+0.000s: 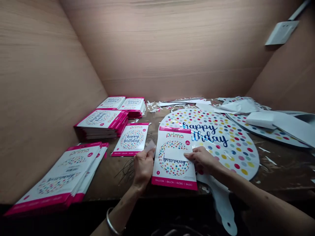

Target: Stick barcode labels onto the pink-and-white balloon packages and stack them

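Our grip is narrow: right hand (203,158) pinches a white slip (174,154) over the front packet (172,176), by the desk's (273,175) near edge; left hand (144,166) pinches a pale scrap (151,145). Packet stacks (99,119) already line the left edge; one packet (132,139) lies single.

Glossy plastic-looking balloon (238,147); smooth, pale paper strips (292,126).

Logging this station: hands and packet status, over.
Left hand pinching pale scrap by packet's left edge. Right hand holding white slip over packet's print. Packet overlaps balloon.
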Action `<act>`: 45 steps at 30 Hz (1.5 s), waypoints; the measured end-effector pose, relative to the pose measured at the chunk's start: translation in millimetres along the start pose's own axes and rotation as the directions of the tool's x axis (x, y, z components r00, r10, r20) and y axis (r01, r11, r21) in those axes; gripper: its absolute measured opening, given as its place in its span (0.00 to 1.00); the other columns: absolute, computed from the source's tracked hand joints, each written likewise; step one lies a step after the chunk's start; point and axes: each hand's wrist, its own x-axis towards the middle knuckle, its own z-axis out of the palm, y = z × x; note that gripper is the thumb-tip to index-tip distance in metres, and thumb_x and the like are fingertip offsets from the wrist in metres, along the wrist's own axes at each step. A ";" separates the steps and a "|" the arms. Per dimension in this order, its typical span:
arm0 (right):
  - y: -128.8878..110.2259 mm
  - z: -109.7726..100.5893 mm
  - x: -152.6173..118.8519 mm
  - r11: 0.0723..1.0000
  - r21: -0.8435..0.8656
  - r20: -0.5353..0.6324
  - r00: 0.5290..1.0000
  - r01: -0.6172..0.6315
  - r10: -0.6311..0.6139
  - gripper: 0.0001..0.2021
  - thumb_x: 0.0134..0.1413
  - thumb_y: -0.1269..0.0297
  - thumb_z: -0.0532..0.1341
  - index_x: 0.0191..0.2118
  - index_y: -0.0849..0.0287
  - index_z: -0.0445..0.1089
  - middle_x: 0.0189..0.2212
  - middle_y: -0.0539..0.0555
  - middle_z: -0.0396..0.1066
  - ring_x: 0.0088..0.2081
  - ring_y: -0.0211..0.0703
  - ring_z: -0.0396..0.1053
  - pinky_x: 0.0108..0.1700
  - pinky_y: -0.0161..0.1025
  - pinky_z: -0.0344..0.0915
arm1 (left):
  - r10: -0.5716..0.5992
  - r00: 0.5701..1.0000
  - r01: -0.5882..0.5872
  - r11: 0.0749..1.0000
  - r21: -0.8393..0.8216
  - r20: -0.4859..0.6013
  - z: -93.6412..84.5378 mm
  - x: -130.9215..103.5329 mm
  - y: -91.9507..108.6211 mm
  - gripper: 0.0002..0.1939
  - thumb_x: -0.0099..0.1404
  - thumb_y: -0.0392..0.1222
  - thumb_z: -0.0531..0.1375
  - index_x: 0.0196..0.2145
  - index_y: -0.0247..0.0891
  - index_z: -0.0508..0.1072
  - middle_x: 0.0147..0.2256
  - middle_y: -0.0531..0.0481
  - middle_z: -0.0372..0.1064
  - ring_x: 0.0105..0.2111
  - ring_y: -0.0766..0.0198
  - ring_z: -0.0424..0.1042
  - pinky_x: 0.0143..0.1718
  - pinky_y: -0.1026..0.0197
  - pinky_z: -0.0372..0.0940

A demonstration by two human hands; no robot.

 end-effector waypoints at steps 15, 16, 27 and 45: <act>5.9 24.6 -4.0 0.063 -0.898 0.238 0.600 0.436 -0.763 0.09 0.57 0.70 0.51 0.37 0.58 0.69 0.38 0.58 0.68 0.41 0.48 0.66 0.39 0.44 0.64 | 0.253 0.894 -0.445 0.392 0.805 0.370 10.1 -19.7 -0.6 0.15 0.56 0.25 0.45 0.31 0.23 0.71 0.28 0.30 0.69 0.29 0.46 0.70 0.27 0.53 0.61; 9.3 24.0 -4.1 0.037 -0.857 0.294 0.546 0.514 -0.784 0.10 0.58 0.71 0.50 0.35 0.58 0.69 0.38 0.57 0.69 0.41 0.46 0.65 0.42 0.43 0.63 | 0.271 0.880 -0.467 0.343 0.815 0.390 9.7 -20.0 -0.2 0.15 0.56 0.25 0.45 0.31 0.23 0.71 0.28 0.30 0.68 0.29 0.46 0.69 0.27 0.53 0.61; 27.5 13.1 -12.4 -0.003 -0.764 0.502 0.593 0.645 -0.630 0.26 0.60 0.60 0.48 0.61 0.64 0.48 0.62 0.57 0.44 0.63 0.49 0.39 0.61 0.57 0.39 | 0.268 0.822 -0.541 0.094 0.836 0.502 16.3 -24.8 8.0 0.17 0.54 0.22 0.44 0.29 0.21 0.73 0.26 0.29 0.67 0.27 0.45 0.68 0.25 0.52 0.58; 23.2 9.0 -0.2 0.003 -0.683 0.592 0.556 0.731 -0.583 0.32 0.58 0.50 0.49 0.63 0.61 0.41 0.62 0.57 0.44 0.62 0.51 0.41 0.61 0.61 0.32 | 0.456 0.716 -0.687 0.325 0.649 0.529 -8.2 -34.1 -39.0 0.25 0.64 0.46 0.49 0.51 0.22 0.64 0.53 0.29 0.59 0.55 0.38 0.54 0.48 0.41 0.59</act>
